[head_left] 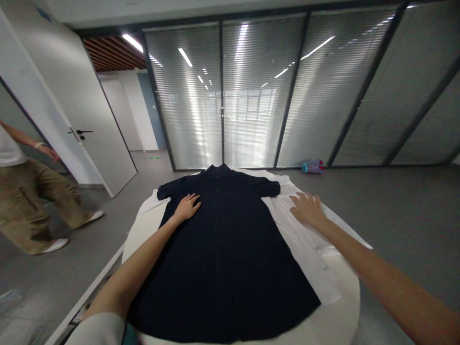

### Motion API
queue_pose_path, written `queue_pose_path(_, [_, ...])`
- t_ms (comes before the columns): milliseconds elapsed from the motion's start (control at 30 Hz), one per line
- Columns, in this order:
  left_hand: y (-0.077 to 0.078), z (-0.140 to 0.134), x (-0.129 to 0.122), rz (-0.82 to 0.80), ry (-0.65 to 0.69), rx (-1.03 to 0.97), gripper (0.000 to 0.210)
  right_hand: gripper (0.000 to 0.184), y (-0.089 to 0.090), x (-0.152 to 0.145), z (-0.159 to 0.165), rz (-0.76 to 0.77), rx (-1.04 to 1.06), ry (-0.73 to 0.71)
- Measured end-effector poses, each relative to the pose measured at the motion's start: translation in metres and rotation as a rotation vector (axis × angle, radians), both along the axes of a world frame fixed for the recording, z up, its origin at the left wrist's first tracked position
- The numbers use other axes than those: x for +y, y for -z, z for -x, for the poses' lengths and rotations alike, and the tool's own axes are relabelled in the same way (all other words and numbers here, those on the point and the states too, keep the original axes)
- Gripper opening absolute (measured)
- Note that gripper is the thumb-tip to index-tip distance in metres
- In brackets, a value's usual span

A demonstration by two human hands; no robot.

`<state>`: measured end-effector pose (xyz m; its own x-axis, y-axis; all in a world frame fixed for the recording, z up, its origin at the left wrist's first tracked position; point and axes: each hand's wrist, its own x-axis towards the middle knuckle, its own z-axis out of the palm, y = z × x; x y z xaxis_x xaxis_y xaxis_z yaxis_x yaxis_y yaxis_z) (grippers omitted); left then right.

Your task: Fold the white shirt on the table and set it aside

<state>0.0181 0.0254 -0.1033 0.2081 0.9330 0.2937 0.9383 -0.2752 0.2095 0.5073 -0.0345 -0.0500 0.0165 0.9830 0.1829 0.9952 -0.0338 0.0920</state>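
A dark navy short-sleeved shirt [223, 249] lies spread out, its collar pointing away from me and its hem toward me. Beneath it, white cloth [287, 230] shows along the right side and at the far edge. My left hand [187, 207] rests on the left chest of the navy shirt, fingers stretched out. To the right of the shirt, my right hand [307, 210] is over the white cloth with its fingers spread. Neither hand grips anything. Both garments lie on a round pale table [345, 275].
At the left a person [21, 191] in tan trousers stands near an open door [72, 96]. A blue and pink basket [313, 166] lies on the grey floor by the glass partition [251, 96]. A pale rail [89, 282] runs along the table's left side.
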Motion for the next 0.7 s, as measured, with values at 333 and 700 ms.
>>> queue_pose_path(333, [-0.011,0.003,-0.024,-0.021,0.034,0.017,0.046,0.045,-0.008,0.023,0.151,0.05,0.164,-0.472])
queue_pose_path(700, [-0.046,0.003,-0.071,-0.006,0.135,-0.142,0.029,0.039,0.036,0.021,0.164,-0.046,0.187,-0.419])
